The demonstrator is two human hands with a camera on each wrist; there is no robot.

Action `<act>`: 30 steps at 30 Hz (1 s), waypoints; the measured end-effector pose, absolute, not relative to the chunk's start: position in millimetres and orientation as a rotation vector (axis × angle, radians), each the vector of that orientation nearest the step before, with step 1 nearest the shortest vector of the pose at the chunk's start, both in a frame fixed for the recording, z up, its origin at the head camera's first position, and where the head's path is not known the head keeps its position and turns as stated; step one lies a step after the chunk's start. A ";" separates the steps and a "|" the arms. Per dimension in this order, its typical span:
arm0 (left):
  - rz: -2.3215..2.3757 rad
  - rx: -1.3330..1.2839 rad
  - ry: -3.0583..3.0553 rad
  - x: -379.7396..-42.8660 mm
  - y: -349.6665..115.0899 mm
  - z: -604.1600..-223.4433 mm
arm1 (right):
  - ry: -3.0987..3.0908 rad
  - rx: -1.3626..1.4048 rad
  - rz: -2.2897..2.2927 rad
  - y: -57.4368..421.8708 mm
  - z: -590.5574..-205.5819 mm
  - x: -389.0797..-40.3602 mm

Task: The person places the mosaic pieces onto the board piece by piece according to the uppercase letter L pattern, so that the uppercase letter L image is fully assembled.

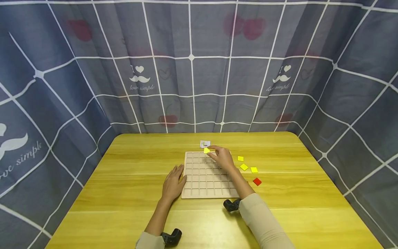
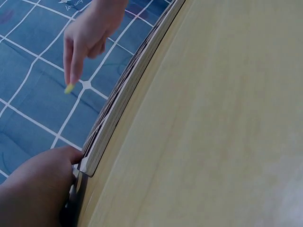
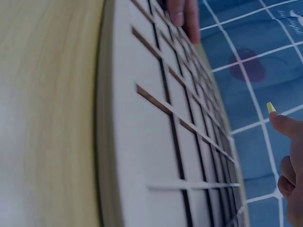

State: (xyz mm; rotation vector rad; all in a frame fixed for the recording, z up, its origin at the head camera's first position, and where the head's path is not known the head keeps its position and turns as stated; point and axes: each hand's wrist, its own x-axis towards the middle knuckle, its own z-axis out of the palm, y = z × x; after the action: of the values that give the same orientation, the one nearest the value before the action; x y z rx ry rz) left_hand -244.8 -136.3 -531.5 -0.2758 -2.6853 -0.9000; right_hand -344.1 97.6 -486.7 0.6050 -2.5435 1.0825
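A pale wooden grid board [image 1: 199, 180] lies on the table, its shallow square cells bare where they show. My right hand [image 1: 223, 159] pinches a yellow square tile [image 1: 206, 150] between thumb and fingertips, above the board's far edge. The right wrist view also catches this tile [image 3: 271, 108] at the fingertips. Beside the board's left edge rests my left hand [image 1: 173, 183], fingers extended and thumb against the rim. Part of the board is hidden under the right hand and forearm.
Just beyond the board lies a small card [image 1: 205, 143] with a printed grid. To the right are a few loose yellow tiles [image 1: 244, 167] and one red tile [image 1: 257, 181]. A dark checked curtain [image 1: 208, 79] encloses the table's back and sides.
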 end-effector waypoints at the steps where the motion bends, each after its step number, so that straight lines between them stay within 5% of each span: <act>1: -0.903 -0.273 -2.683 -245.2 -135.9 -531.5 | -2.568 0.610 1.083 95.6 -489.4 -346.0; 30: -0.905 -0.270 -2.696 -246.3 -136.6 -532.3 | -2.826 0.685 0.931 81.8 -510.6 -351.9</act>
State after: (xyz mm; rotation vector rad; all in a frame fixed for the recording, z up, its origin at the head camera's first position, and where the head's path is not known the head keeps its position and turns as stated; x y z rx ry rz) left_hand -246.3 -136.6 -532.3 -0.2700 -2.6959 -0.9046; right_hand -351.9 81.8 -510.6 0.6854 -2.8262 0.9306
